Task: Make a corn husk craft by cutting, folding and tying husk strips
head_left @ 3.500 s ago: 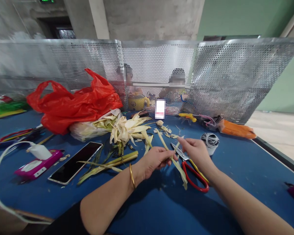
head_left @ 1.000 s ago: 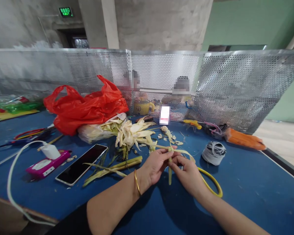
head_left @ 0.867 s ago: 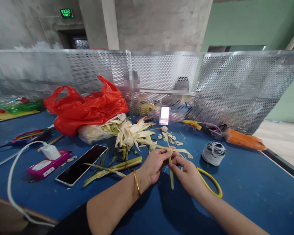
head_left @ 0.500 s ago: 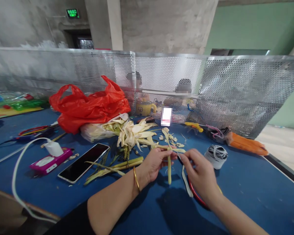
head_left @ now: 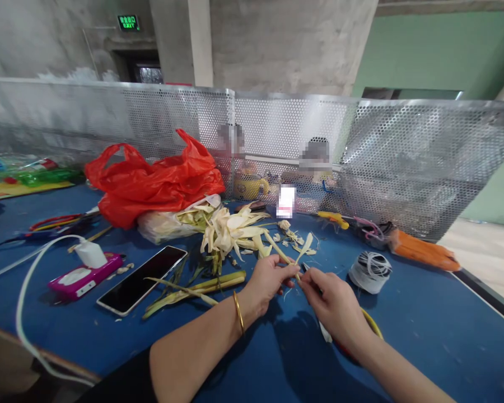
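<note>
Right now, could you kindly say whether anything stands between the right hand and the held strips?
Nothing visible does: beside the left hand, the right hand is at the held strips; the scissors lie beneath that hand.

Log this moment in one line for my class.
left hand: holding pale strip | right hand: pinching strip's near end | scissors: partly hidden by right hand | phone: on blue table

Dark-screened phone (head_left: 141, 280), white charger (head_left: 91, 253) in purple power strip (head_left: 93, 275), perforated metal partition (head_left: 292, 120), exit sign (head_left: 128, 23)
</note>
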Motion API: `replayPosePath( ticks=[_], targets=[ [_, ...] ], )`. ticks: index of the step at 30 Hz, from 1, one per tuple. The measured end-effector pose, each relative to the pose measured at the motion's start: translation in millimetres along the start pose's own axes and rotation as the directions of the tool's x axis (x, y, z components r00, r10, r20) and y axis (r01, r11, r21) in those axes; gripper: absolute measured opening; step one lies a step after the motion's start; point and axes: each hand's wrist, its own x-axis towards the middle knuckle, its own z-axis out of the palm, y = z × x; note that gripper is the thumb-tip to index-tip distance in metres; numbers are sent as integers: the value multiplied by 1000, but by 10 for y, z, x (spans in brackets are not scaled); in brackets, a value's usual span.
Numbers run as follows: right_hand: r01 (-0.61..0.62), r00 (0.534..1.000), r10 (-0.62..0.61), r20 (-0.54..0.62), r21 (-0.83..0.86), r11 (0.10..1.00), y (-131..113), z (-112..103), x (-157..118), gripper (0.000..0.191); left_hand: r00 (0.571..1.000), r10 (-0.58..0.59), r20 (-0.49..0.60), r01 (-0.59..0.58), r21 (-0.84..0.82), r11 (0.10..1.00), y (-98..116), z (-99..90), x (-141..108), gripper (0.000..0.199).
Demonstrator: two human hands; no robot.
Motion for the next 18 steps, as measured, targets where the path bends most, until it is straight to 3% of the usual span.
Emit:
replayPosePath(
  ticks=[4, 8, 10, 12, 15, 18],
  targets=[
    [71, 995, -75, 63, 64, 995, -48, -58, 3, 30, 999, -25, 31, 26, -4, 1000, 21, -20, 9, 26],
    [-76, 996, 63, 60, 239, 968, 84, -142, 86, 36, 988, -101, 120, 114, -106, 988, 98, -55, 12, 24],
    [-131, 990, 143, -16, 309, 942, 187, -151, 143, 25, 966, -138, 220, 178, -171, 969, 138, -69, 5, 23],
    [-96, 990, 128, -55, 393, 914, 258, -133, 186, 21, 932, -155, 329, 237, -228, 944, 163, -75, -10, 22],
    [-66, 998, 48, 47, 550, 832, 255, -81, 201, 21, 882, -150, 446, 312, -315, 897, 174, -75, -38, 20],
    [-104, 994, 67, 83, 627, 772, 187, -35, 176, 23, 854, -145, 500, 359, -364, 860, 173, -75, -57, 20]
  ],
)
